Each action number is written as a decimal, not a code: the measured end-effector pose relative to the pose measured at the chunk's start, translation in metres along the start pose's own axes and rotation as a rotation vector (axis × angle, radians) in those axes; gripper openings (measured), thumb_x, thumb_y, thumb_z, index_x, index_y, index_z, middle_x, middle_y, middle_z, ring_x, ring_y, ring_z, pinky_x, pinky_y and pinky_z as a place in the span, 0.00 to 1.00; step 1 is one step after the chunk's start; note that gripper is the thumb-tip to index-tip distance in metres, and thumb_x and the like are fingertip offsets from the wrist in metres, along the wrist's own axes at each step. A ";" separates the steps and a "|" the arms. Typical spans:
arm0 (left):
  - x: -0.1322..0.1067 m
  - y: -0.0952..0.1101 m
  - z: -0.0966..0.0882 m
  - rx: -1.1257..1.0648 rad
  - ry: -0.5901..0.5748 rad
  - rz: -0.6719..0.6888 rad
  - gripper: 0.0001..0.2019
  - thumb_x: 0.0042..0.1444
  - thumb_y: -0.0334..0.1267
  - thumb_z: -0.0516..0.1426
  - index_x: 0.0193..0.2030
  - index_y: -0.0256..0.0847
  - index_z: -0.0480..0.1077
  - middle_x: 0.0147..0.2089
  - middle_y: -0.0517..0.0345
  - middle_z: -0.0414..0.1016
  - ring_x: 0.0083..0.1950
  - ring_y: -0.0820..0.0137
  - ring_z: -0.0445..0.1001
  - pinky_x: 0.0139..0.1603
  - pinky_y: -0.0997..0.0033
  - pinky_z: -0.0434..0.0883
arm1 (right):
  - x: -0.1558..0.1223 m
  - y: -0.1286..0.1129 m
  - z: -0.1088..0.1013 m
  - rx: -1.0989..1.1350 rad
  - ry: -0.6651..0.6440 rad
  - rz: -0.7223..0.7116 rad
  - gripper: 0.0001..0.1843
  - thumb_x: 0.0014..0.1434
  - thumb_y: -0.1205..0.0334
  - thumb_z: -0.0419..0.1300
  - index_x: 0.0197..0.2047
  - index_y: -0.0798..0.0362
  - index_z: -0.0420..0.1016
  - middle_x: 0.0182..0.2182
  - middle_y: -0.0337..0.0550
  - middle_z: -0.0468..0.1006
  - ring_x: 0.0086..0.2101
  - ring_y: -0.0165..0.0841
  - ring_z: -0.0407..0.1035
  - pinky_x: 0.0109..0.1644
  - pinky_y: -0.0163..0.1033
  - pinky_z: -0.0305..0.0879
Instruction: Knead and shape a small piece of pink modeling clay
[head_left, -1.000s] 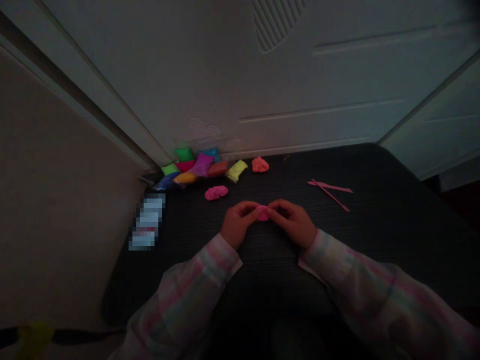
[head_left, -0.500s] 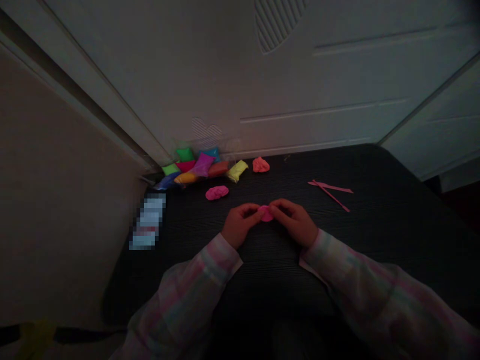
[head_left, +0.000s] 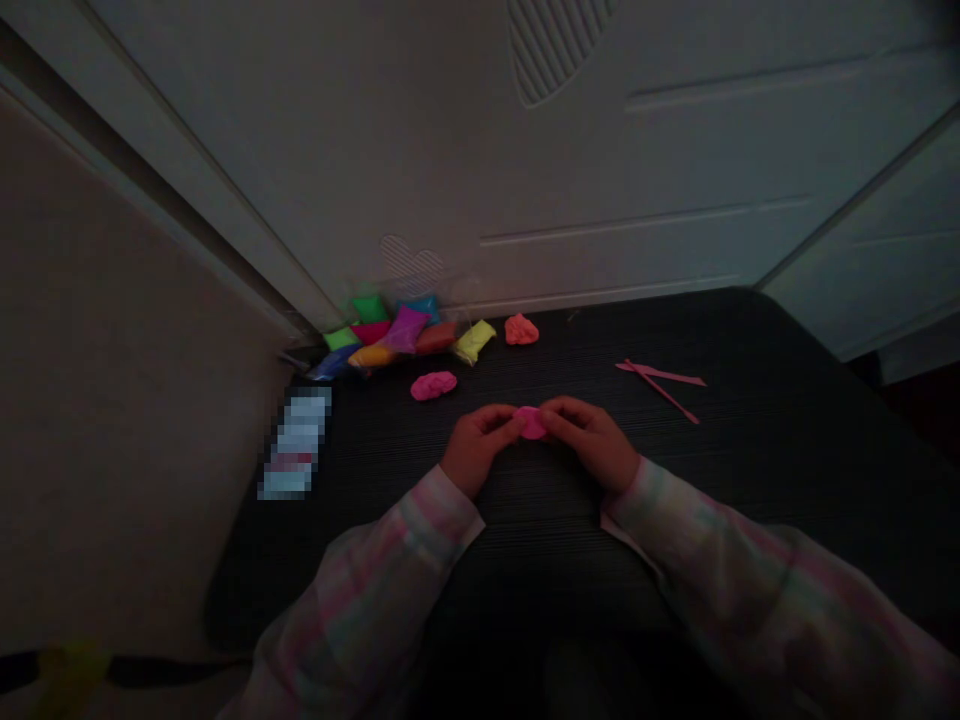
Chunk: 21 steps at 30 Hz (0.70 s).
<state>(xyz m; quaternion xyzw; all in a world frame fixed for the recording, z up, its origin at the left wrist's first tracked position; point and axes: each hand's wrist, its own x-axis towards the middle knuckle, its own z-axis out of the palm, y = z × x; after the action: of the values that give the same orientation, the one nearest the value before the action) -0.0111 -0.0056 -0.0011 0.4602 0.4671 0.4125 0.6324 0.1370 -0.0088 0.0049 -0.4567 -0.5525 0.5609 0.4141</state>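
Note:
A small flattened piece of pink modelling clay [head_left: 532,424] is held between my two hands over the middle of the dark table. My left hand [head_left: 480,447] pinches its left edge between thumb and fingers. On the opposite edge, my right hand [head_left: 592,440] grips it the same way. Fingertips cover part of both sides of the clay. Beyond my left hand lies a larger pink clay lump [head_left: 433,386], with an orange clay lump [head_left: 521,329] farther back.
Several coloured clay packets [head_left: 405,328] are heaped at the back left, beside a yellow packet [head_left: 475,342]. A blurred-out, phone-like rectangle [head_left: 298,440] lies on the left. Two pink modelling tools [head_left: 664,378] cross each other at the right. A white panel [head_left: 675,170] borders the table [head_left: 765,400].
Both hands keep their pinch on the pink clay and have shifted only very slightly. The clay looks a little wider between the fingertips. Everything else lies as before.

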 end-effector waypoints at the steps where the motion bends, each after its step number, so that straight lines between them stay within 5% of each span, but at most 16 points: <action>1: 0.001 -0.002 -0.001 -0.011 0.004 0.009 0.08 0.42 0.38 0.57 0.29 0.38 0.70 0.25 0.62 0.70 0.26 0.78 0.64 0.31 0.77 0.61 | 0.000 0.000 0.000 0.009 -0.004 0.012 0.07 0.48 0.59 0.55 0.27 0.54 0.68 0.21 0.34 0.68 0.24 0.25 0.61 0.29 0.31 0.58; 10: 0.002 -0.004 -0.003 -0.068 -0.056 -0.013 0.07 0.43 0.37 0.57 0.30 0.38 0.70 0.25 0.63 0.70 0.27 0.77 0.64 0.32 0.76 0.60 | -0.001 -0.001 -0.002 0.056 -0.065 0.041 0.07 0.48 0.60 0.55 0.24 0.55 0.68 0.20 0.33 0.67 0.23 0.23 0.60 0.30 0.30 0.57; 21: 0.000 0.003 0.000 0.089 -0.051 -0.002 0.06 0.42 0.37 0.57 0.28 0.36 0.69 0.24 0.63 0.69 0.26 0.78 0.63 0.29 0.77 0.60 | 0.000 0.001 -0.001 -0.095 0.012 -0.058 0.08 0.48 0.59 0.55 0.29 0.54 0.69 0.25 0.37 0.71 0.28 0.27 0.64 0.33 0.33 0.60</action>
<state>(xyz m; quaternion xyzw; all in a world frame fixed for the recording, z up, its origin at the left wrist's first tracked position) -0.0115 -0.0045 0.0012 0.4977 0.4693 0.3787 0.6234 0.1376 -0.0087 0.0043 -0.4632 -0.5891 0.5189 0.4113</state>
